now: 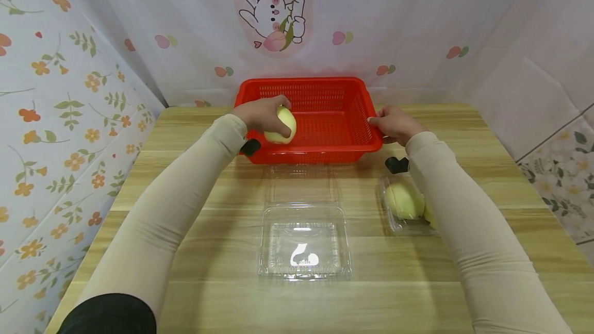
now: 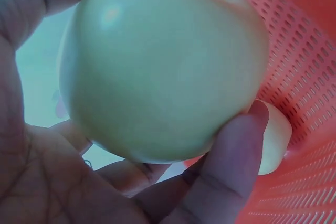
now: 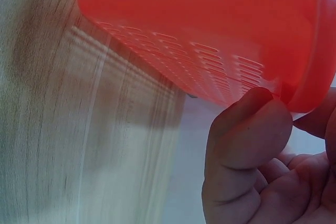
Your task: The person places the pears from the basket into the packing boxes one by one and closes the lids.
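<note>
My left hand [image 1: 263,114] grips a pale yellow apple [image 1: 281,126] over the left part of a red plastic basket [image 1: 297,154]. In the left wrist view the fingers and thumb curl round this apple [image 2: 163,66], its dark stem hollow at the top. Behind it a second apple [image 2: 275,137] lies inside the basket, hidden by my left hand in the head view. My right hand [image 1: 396,125] holds the basket's right rim. The right wrist view shows a curled finger [image 3: 252,135] below the basket's rim [image 3: 317,51].
A clear plastic box [image 1: 303,246] lies in front of the basket, its lid [image 1: 301,184] folded open toward it. To the right, another clear box [image 1: 394,223] holds apples [image 1: 405,200], partly under my right forearm. A patterned cloth [image 1: 371,19] hangs behind the wooden table [image 1: 223,251].
</note>
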The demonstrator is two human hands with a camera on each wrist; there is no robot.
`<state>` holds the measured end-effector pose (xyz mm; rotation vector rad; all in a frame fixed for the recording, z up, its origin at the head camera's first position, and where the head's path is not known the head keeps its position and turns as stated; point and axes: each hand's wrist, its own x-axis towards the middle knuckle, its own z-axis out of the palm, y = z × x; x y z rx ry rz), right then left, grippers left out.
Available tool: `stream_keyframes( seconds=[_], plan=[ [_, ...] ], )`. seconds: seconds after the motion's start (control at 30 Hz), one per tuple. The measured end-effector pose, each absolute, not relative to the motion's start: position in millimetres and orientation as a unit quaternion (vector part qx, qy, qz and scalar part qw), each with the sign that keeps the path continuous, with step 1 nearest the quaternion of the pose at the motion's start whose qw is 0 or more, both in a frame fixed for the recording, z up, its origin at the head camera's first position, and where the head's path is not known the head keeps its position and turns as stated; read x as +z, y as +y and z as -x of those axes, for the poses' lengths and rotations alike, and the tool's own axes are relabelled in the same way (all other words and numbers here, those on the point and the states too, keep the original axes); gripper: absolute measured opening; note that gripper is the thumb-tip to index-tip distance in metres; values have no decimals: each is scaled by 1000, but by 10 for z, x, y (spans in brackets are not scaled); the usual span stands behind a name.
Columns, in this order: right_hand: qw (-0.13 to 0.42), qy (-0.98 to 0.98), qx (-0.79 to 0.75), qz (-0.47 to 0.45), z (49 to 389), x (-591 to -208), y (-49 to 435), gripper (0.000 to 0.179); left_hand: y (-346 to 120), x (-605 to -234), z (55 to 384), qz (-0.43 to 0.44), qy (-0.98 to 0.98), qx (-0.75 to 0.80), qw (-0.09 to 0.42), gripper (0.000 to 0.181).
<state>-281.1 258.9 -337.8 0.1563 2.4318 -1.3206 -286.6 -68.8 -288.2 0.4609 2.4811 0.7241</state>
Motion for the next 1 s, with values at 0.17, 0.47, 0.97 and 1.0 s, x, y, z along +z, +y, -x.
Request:
stream_keyframes(
  seconds=[0.17, 0.47, 0.97, 1.0],
  plan=[
    [185, 862, -470, -51, 2819, -3385, 2602, 21, -684, -2842, 2802, -179, 911, 270, 254, 69],
    [186, 862, -469, -51, 2812, -3387, 2608, 23, -676, -2780, 2673, -205, 922, 249, 216, 67],
    [184, 863, -466, -56, 2822, -3395, 2596, 24, -722, -2712, 2320, -232, 931, 245, 140, 69],
    [183, 863, -467, -56, 2821, -3396, 2597, 24, -723, -2712, 2295, -231, 932, 245, 136, 69]
  ],
)
